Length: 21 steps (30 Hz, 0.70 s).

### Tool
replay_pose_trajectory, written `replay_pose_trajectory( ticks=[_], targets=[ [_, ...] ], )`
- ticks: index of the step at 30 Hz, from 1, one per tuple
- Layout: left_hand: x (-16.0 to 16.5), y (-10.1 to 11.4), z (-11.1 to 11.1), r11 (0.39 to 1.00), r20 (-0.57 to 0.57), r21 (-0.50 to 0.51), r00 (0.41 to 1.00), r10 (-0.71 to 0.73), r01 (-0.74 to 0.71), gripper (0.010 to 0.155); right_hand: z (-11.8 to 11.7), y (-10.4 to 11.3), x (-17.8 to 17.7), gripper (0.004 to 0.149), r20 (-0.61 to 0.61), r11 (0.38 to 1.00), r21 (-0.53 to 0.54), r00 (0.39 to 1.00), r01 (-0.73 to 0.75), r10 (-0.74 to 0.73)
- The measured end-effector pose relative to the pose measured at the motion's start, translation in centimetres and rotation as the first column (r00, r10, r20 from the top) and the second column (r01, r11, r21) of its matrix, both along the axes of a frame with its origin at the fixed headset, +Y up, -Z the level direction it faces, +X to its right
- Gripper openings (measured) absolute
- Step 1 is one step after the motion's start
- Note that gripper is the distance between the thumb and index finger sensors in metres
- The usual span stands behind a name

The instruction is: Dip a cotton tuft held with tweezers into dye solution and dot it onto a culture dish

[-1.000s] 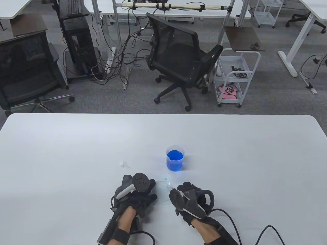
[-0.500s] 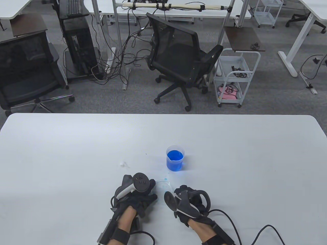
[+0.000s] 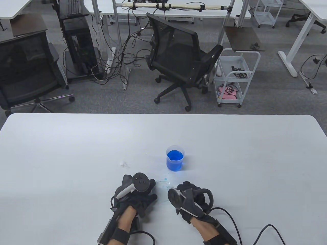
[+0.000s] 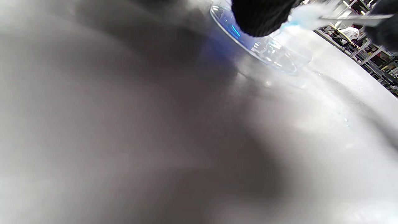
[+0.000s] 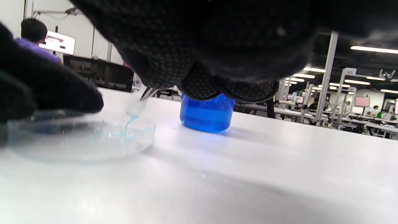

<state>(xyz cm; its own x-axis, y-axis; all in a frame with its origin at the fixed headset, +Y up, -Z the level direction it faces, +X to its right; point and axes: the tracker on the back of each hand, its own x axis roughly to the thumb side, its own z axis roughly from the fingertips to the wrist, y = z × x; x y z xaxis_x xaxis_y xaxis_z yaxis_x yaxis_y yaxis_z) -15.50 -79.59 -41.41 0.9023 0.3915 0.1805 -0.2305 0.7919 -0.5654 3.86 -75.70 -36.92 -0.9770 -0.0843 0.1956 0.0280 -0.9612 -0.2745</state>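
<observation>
Dotting step underway: right hand [image 3: 190, 201] grips tweezers [image 5: 148, 92], blue-wet tuft [image 5: 134, 109] touching dish [image 5: 80, 143] floor. Left hand [image 3: 136, 195] steadies dish rim. Beaker [image 3: 175, 157] just beyond on surface [image 3: 76, 143]. Next: lift tuft straight up, avoid smearing.

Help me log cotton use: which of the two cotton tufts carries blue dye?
The cotton tuft in the tweezers over the culture dish; the spare tuft on the table is white.
</observation>
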Motion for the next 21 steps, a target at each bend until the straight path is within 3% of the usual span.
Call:
replay_pose_trajectory(
  ticks=[8, 17, 21],
  targets=[
    [0.0, 0.0, 0.0, 1.000, 0.001, 0.001, 1.000, 0.002, -0.002, 0.069, -0.2, -1.0, -0.7, 0.040, -0.017, 0.998, -0.005, 0.998, -0.055, 0.055],
    [0.0, 0.0, 0.0, 1.000, 0.003, 0.002, 1.000, 0.004, -0.004, 0.069, -0.1, 1.4, 0.5, 0.040, 0.014, 0.993, 0.093, 0.998, 0.066, -0.068],
    [0.0, 0.0, 0.0, 1.000, 0.003, 0.002, 1.000, 0.004, -0.004, 0.069, -0.4, 0.9, 0.2, 0.040, 0.017, 0.997, 0.070, 0.999, 0.039, -0.040]
  ],
)
